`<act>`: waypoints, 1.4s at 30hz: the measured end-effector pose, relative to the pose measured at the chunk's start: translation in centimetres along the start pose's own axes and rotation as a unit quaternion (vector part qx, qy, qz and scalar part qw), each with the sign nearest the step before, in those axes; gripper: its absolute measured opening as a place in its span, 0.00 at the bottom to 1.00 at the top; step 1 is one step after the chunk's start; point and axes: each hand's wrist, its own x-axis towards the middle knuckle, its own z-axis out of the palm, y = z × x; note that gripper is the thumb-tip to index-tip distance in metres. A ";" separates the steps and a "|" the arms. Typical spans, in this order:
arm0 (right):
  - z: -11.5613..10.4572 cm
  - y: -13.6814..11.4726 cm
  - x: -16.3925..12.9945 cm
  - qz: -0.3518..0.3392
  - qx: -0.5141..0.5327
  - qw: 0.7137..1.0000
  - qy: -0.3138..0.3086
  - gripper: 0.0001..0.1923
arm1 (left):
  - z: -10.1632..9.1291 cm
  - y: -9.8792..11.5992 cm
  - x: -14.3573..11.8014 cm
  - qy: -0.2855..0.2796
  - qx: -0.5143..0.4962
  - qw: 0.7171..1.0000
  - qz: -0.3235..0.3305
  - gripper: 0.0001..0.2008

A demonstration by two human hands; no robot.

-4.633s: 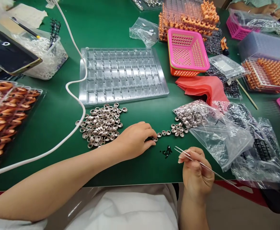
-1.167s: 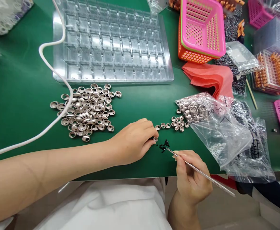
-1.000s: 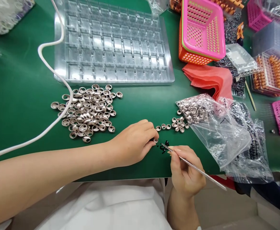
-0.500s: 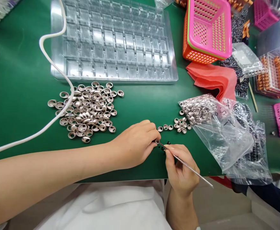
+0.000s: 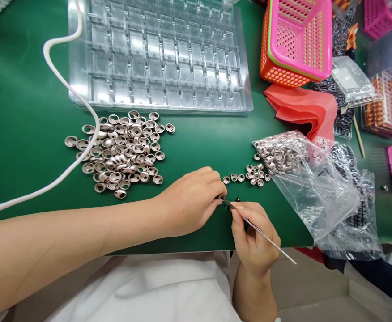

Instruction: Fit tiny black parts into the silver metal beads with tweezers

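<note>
The left hand (image 5: pixel 191 201) pinches a small silver metal ring (image 5: pixel 220 197) while the right hand (image 5: pixel 253 235) grips thin steel tweezers (image 5: pixel 259 232); a slip could flick the ring away.

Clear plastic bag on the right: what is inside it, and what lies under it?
The clear plastic bag holds silver metal rings bunched at its open left end. Black parts in another bag show through beneath; what else lies underneath is hidden.
</note>
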 end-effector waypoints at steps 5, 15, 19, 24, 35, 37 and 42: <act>-0.1 0.0 -0.1 -0.003 0.005 1.000 -0.009 0.22 | 0.0 0.0 0.1 -0.001 -0.002 1.000 -0.003 0.05; -0.2 0.0 -0.3 -0.015 -0.032 0.999 -0.018 0.21 | -0.1 0.0 0.0 0.001 0.000 1.000 -0.001 0.05; -0.3 0.0 -0.3 -0.024 -0.029 0.999 -0.018 0.22 | -0.1 0.1 0.1 0.002 -0.003 1.000 -0.002 0.04; -0.3 0.0 -0.3 -0.024 -0.033 0.999 -0.017 0.22 | -0.1 0.1 0.1 0.000 -0.004 1.000 -0.001 0.04; -0.1 -0.1 -0.2 -0.025 -0.020 0.999 -0.002 0.22 | -0.2 0.0 0.1 -0.003 -0.004 1.000 -0.005 0.04; -0.1 -0.2 -0.2 -0.020 -0.017 1.000 0.000 0.21 | -0.2 0.0 0.2 -0.004 -0.005 1.000 -0.008 0.04; 0.0 -0.3 -0.2 -0.011 0.000 1.000 0.015 0.20 | 0.0 0.0 0.2 -0.005 -0.006 1.000 -0.005 0.04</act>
